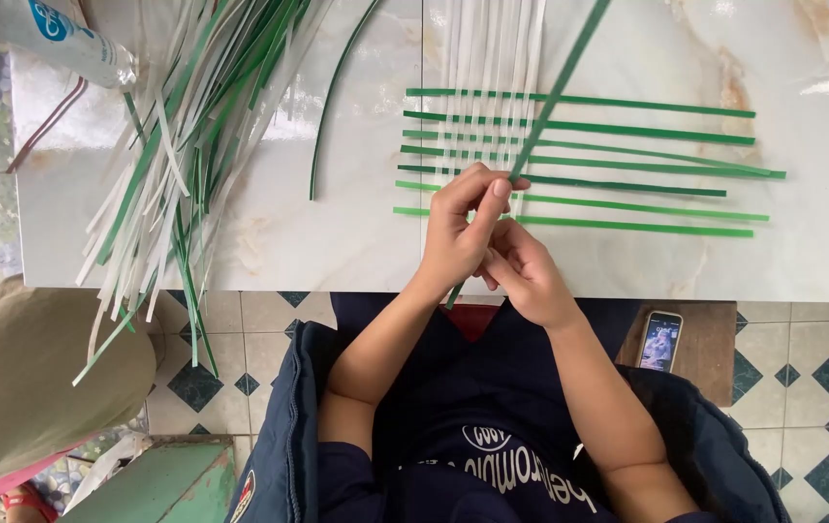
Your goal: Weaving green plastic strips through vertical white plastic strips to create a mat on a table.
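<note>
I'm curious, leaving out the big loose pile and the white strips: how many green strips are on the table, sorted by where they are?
Long green strip pinched in the left hand: 1
Crosswise green strips in the weave: 7, two nearly merging at the right end
Curved loose green strip: 1
Total: 9

slab (337, 242): white marble, on tiled floor
weave (579, 160): green/white strips, just above fingers (477, 189)
loose strips (182, 126): far left of fingers
bottle (56, 34): top-left corner

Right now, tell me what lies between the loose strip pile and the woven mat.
In the head view, between the strip pile and the woven mat, one curved dark green strip lies alone on bare marble tabletop.
</note>
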